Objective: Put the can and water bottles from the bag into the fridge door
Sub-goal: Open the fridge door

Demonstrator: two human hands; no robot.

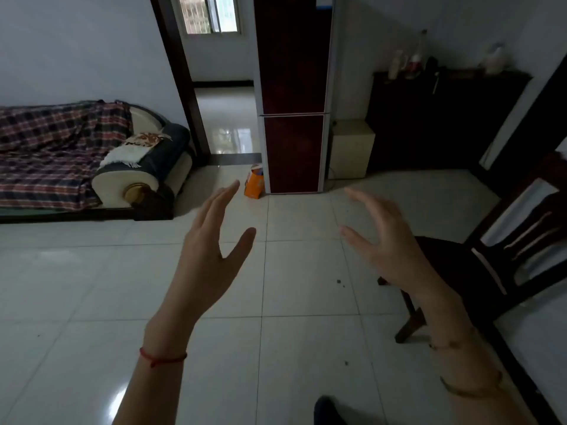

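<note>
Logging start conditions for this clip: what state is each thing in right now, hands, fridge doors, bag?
left hand: open, empty
right hand: open, empty
fridge: upper and lower doors both shut
orange bag: upright on the floor at the fridge's left corner, top open

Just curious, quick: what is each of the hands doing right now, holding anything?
Left hand: open, fingers spread, holding nothing.
Right hand: open, fingers spread, holding nothing.
</note>
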